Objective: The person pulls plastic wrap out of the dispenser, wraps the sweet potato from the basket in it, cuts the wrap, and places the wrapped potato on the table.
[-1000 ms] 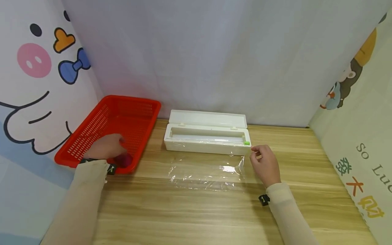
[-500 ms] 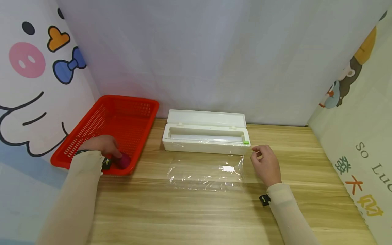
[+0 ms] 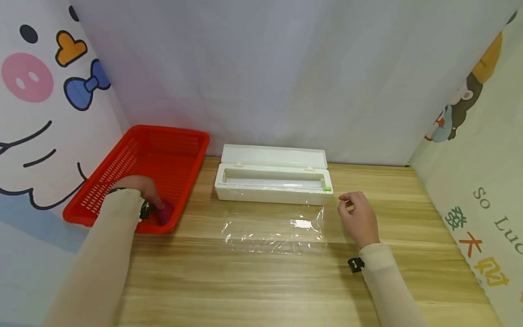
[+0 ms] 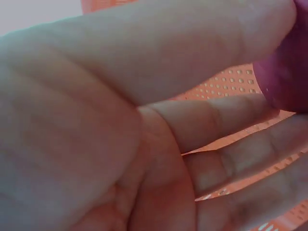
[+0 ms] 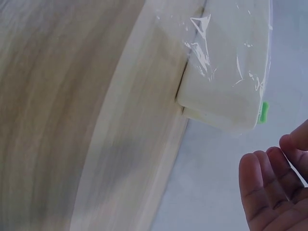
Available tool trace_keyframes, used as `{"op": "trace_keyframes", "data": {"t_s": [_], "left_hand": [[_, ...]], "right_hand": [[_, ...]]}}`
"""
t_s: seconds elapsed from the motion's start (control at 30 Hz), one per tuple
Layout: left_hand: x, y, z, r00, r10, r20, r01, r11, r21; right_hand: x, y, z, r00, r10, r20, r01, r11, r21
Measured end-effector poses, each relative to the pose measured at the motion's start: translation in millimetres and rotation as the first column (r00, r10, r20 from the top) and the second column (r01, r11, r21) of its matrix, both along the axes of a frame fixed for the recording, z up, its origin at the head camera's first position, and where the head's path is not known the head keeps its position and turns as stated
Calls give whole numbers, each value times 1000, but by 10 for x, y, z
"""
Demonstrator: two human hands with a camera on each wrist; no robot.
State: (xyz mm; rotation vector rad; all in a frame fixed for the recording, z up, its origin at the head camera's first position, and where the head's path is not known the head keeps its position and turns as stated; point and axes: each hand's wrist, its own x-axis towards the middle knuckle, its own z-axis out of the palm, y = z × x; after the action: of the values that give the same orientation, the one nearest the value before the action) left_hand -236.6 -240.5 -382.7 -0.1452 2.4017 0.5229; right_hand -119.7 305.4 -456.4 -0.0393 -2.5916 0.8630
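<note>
In the head view my left hand (image 3: 140, 187) reaches down into the red plastic basket (image 3: 189, 175). It grips a smooth, rounded purple-red thing (image 3: 165, 212) whose kind I cannot tell. The left wrist view shows the thumb and fingers on either side of this thing, most of it cut off by the frame edge. My right hand (image 3: 359, 220) is beside the right end of a white cling film box (image 3: 273, 194), apart from it and holding nothing. From the box, clear cling film (image 3: 273, 231) hangs out over the table, wrinkled and shiny.
The box's white lid (image 3: 273, 156) is raised at the back, and a small green slider (image 3: 327, 188) sits at the right of its front edge. A pale curtain (image 3: 265, 77) stands behind the wooden table (image 3: 245, 290). Printed cloth walls flank both sides.
The left hand has moved lower into the basket and closed on the purple-red thing. The right hand has barely moved. The whole head view has shifted slightly.
</note>
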Motion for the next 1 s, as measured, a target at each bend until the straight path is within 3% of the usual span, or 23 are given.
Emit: {"op": "trace_keyframes", "data": {"t_s": [0.33,0.57,0.63,0.7,0.8,0.87,0.97,1.0], "left_hand": [[-68,48,-67,992,-125,15,125,992,9],[-131,69,-111,950,-312,-3,312,950,20],[-131,71,-111,942,-335,-15,336,941,36],[-122,71,-97,944,-329,-29,330,943,48],[-84,76,-28,950,-299,-94,305,950,66],[-47,102,50,936,-296,-188,310,949,52],[31,197,203,895,-261,-361,294,955,39],[63,246,262,871,-250,-422,286,958,24]], "right_hand": [[-11,45,-33,1000,-6,5,6,1000,0],[8,72,-43,1000,-3,16,3,1000,6],[10,73,-43,1000,1,8,-1,1000,10],[8,73,-48,1000,5,1,-6,1000,12],[5,70,-50,1000,14,1,-14,1000,13],[6,67,-50,1000,16,7,-16,1000,11],[10,49,-42,1000,17,5,-17,1000,1],[9,41,-41,1000,17,2,-17,1000,-1]]}}
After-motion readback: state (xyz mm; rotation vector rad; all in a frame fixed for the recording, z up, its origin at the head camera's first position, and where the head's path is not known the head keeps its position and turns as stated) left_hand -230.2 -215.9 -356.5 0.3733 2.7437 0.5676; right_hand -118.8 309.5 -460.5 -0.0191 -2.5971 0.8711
